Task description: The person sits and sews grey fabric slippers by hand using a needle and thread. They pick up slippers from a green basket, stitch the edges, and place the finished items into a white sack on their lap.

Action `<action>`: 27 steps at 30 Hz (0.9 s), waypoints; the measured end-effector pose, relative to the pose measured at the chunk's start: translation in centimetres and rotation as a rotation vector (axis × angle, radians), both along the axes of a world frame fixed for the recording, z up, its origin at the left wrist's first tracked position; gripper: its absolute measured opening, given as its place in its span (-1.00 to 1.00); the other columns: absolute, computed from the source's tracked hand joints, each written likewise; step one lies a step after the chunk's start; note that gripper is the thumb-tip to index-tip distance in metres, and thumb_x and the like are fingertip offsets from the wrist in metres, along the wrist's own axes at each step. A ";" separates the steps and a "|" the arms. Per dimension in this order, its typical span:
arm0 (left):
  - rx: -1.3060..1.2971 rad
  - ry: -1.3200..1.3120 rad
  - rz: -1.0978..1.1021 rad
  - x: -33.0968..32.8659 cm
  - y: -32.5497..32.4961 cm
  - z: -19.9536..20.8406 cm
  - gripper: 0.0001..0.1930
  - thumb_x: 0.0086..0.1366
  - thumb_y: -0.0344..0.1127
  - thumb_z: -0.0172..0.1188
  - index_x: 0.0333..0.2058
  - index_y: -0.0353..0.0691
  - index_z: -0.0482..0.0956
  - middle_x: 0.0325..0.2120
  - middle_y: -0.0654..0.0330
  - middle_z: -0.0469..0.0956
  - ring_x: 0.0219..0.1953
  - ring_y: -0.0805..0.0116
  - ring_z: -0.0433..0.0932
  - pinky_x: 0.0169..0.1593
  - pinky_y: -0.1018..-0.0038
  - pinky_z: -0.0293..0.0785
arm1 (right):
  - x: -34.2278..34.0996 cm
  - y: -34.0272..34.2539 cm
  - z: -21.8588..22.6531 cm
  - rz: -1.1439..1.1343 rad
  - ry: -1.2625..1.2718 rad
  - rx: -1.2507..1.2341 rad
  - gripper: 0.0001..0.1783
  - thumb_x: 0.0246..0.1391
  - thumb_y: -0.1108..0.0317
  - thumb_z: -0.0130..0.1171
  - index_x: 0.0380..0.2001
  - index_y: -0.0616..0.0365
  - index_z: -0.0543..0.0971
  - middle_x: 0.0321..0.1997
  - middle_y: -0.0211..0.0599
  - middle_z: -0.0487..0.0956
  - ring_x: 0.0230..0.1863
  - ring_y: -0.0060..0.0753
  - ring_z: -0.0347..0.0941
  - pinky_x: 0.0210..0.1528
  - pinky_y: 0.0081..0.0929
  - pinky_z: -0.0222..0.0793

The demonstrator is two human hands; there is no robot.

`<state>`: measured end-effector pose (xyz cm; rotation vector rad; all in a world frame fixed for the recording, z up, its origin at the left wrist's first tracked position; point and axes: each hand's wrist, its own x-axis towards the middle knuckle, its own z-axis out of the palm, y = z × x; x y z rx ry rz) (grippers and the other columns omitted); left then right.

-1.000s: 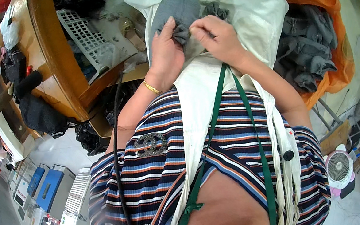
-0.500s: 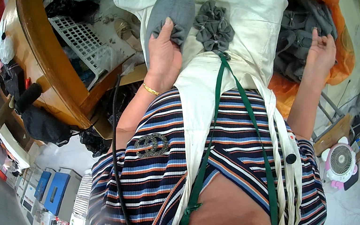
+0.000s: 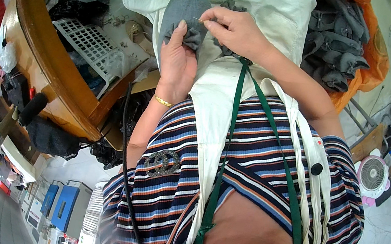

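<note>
Holds grey cloth shoe (image 3: 188, 6) over white apron (image 3: 281, 12) in left hand (image 3: 179, 60), with thumb against gathered bow (image 3: 193, 39); pinches needle (image 3: 198, 19) in right hand (image 3: 239, 32) at shoe's right edge, near grey rosette (image 3: 233, 6).

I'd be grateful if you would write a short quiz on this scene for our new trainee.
1. What is the left hand holding?
2. True or false: the right hand has nothing in its grasp.
3. On which side of the person is the orange bag? (a) left (b) right (c) directly behind

Key:
1. A grey cloth shoe with a gathered bow, the thumb resting on it.
2. False: it pinches a thin, needle-like piece that points toward the shoe.
3. b
</note>
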<state>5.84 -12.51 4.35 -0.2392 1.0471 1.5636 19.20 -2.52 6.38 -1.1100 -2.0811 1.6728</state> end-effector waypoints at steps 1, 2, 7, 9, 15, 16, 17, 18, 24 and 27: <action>-0.010 -0.001 0.005 0.0 0.0 0.0 -0.68 0.37 -0.28 0.16 0.02 -0.30 0.46 -0.04 0.16 0.54 0.01 0.36 0.49 0.16 0.41 0.38 | -0.2 0.0 -0.2 0.008 -0.001 0.018 -0.79 0.20 0.33 0.11 -0.14 0.14 0.58 -0.58 -0.46 0.51 -0.57 -0.70 0.40 -0.48 -0.63 0.31; -0.019 -0.001 0.009 0.0 -0.1 0.1 -0.70 0.37 -0.28 0.17 -0.01 -0.28 0.47 -0.06 0.18 0.55 0.00 0.38 0.50 0.15 0.42 0.39 | -0.4 0.1 -0.3 0.015 -0.001 0.037 -0.79 0.19 0.33 0.11 -0.15 0.14 0.59 -0.58 -0.46 0.51 -0.57 -0.70 0.40 -0.48 -0.63 0.32; -0.070 -0.015 0.009 -0.1 -0.1 0.7 -0.78 0.37 -0.28 0.17 -0.09 -0.25 0.51 -0.16 0.23 0.56 -0.09 0.43 0.51 0.09 0.45 0.40 | -0.6 -0.2 0.0 0.027 0.006 0.030 -0.79 0.17 0.33 0.12 -0.17 0.15 0.60 -0.57 -0.44 0.53 -0.56 -0.68 0.40 -0.47 -0.62 0.32; -0.069 -0.028 0.007 -0.2 -0.2 0.6 -0.78 0.36 -0.27 0.18 -0.11 -0.24 0.51 -0.18 0.24 0.56 -0.12 0.43 0.51 0.07 0.45 0.41 | -0.7 -0.2 0.1 0.028 0.020 0.018 -0.79 0.17 0.34 0.12 -0.17 0.15 0.61 -0.57 -0.44 0.53 -0.56 -0.68 0.41 -0.47 -0.62 0.32; -0.054 -0.032 0.000 -0.2 -0.1 0.8 -0.79 0.37 -0.26 0.18 -0.12 -0.23 0.51 -0.20 0.26 0.55 -0.13 0.44 0.50 0.06 0.44 0.40 | -0.8 -0.2 -0.1 0.038 0.003 0.038 -0.79 0.17 0.33 0.13 -0.17 0.15 0.61 -0.57 -0.43 0.53 -0.56 -0.68 0.38 -0.46 -0.63 0.31; -0.061 -0.036 0.001 -0.3 -0.1 0.8 -0.79 0.36 -0.26 0.18 -0.12 -0.23 0.51 -0.20 0.26 0.55 -0.13 0.44 0.50 0.06 0.44 0.40 | -0.8 -0.2 -0.1 0.033 0.003 0.028 -0.79 0.17 0.33 0.13 -0.17 0.16 0.61 -0.57 -0.43 0.53 -0.56 -0.68 0.38 -0.46 -0.62 0.31; -0.068 -0.041 0.001 -0.3 -0.1 0.8 -0.79 0.36 -0.26 0.18 -0.12 -0.23 0.51 -0.20 0.26 0.55 -0.13 0.44 0.50 0.06 0.44 0.40 | -0.8 -0.2 -0.1 0.028 0.004 0.017 -0.78 0.17 0.33 0.12 -0.16 0.16 0.61 -0.57 -0.43 0.53 -0.56 -0.68 0.38 -0.46 -0.62 0.31; -0.075 -0.046 0.001 -0.4 -0.1 0.8 -0.79 0.36 -0.26 0.18 -0.12 -0.23 0.51 -0.20 0.26 0.55 -0.13 0.43 0.50 0.07 0.44 0.40 | -0.8 -0.2 -0.1 0.024 0.005 0.006 -0.78 0.17 0.33 0.12 -0.16 0.16 0.61 -0.57 -0.42 0.53 -0.56 -0.68 0.38 -0.46 -0.62 0.31; -0.085 -0.039 0.019 -0.3 -0.2 0.5 -0.79 0.35 -0.28 0.20 -0.11 -0.23 0.51 -0.19 0.25 0.56 -0.11 0.43 0.51 0.07 0.43 0.40 | -1.0 0.0 -0.1 0.050 -0.014 0.053 -0.78 0.14 0.32 0.13 -0.20 0.18 0.60 -0.59 -0.38 0.53 -0.56 -0.60 0.41 -0.45 -0.55 0.33; -0.045 -0.009 -0.004 -0.1 -0.6 0.2 -0.77 0.34 -0.32 0.20 -0.08 -0.25 0.50 -0.16 0.22 0.56 -0.09 0.41 0.52 0.09 0.42 0.41 | -1.2 0.4 -0.2 0.105 -0.048 0.187 -0.77 0.12 0.30 0.13 -0.22 0.19 0.59 -0.60 -0.34 0.54 -0.57 -0.53 0.41 -0.44 -0.49 0.35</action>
